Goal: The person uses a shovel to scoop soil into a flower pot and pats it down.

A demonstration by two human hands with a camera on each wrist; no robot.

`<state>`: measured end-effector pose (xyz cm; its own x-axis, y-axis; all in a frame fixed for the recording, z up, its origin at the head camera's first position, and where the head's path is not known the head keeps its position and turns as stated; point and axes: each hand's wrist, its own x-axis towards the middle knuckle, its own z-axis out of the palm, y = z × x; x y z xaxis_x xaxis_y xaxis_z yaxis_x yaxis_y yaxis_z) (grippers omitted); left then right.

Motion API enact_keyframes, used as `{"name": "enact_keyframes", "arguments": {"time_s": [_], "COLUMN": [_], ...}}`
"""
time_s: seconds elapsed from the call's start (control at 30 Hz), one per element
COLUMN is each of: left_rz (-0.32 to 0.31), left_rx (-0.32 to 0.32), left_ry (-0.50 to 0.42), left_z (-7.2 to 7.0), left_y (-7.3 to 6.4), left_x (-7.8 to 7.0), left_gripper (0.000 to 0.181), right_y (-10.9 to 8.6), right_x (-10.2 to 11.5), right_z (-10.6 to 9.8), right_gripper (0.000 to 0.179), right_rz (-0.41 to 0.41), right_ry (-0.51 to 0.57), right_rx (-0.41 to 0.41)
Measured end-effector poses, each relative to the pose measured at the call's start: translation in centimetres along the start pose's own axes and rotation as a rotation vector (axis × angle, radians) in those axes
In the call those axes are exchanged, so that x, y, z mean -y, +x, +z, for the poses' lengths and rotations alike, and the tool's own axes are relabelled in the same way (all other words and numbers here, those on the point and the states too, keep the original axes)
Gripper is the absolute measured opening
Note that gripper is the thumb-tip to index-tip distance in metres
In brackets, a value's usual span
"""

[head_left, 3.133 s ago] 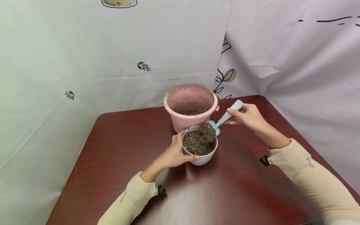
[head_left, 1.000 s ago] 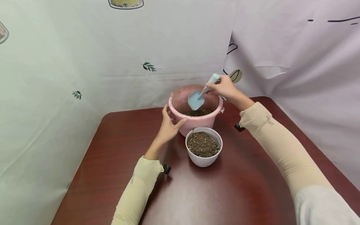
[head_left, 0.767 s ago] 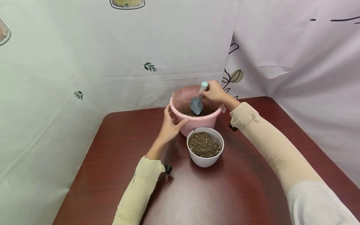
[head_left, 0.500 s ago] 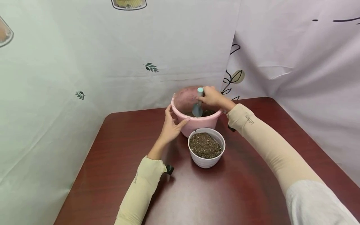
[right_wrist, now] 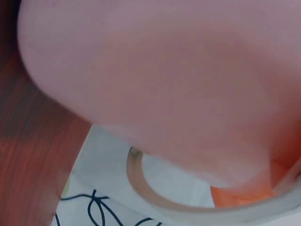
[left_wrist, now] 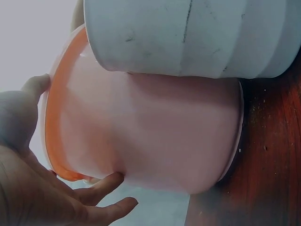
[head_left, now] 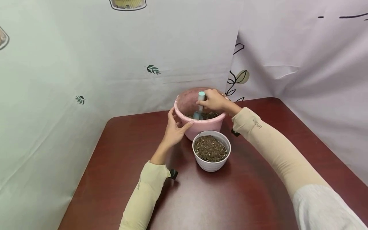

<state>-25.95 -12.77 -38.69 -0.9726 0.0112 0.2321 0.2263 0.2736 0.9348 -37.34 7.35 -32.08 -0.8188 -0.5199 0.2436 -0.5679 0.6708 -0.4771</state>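
Observation:
A pink bucket (head_left: 201,127) with dark soil inside stands near the table's back edge. My left hand (head_left: 173,131) holds it at the rim's left side, thumb at the front and fingers spread along the outer wall, as the left wrist view shows too. My right hand (head_left: 215,101) reaches over the bucket and grips the pale handle of a small blue hand trowel (head_left: 201,96). Its blade (head_left: 197,115) is down at the soil, partly hidden by the near rim. In front stands a white ribbed flowerpot (head_left: 211,166) filled with soil, touched by neither hand.
A dark red wooden table (head_left: 201,201) lies under everything. Pale printed cloth (head_left: 123,57) hangs behind it and at both sides. In the right wrist view, the bucket's wall (right_wrist: 164,94) fills most of the picture, with a curved handle (right_wrist: 136,179) below.
My left hand has gone from the flowerpot to the bucket's rim. My right hand tipped soil into the pot, then moved over the bucket and lowered the trowel to the soil there.

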Motion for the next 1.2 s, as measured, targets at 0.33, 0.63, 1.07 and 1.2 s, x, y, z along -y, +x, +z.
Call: {"name": "enact_keyframes", "arguments": {"time_s": [0.33, 0.63, 1.07, 1.2], "left_rz": [0.077, 0.027, -0.008, -0.009], "left_rx": [-0.012, -0.023, -0.032, -0.023], "left_ry": [-0.038, 0.003, 0.039, 0.064], "left_z": [-0.4, -0.1, -0.4, -0.1], "left_y": [0.3, -0.4, -0.5, -0.5], "left_x": [0.0, 0.6, 0.5, 0.6], "left_gripper": [0.096, 0.097, 0.097, 0.097], "right_y": [0.1, -0.8, -2.8, -4.2], "right_x": [1.6, 0.3, 0.1, -0.7], "right_z": [-1.2, -0.3, -2.5, -3.2], "right_gripper": [0.026, 0.02, 0.024, 0.023], "right_rz": [0.036, 0.044, 0.224, 0.303], "right_ry": [0.215, 0.401, 0.683, 0.832], "right_rx": [0.048, 0.005, -0.117, -0.21]}}
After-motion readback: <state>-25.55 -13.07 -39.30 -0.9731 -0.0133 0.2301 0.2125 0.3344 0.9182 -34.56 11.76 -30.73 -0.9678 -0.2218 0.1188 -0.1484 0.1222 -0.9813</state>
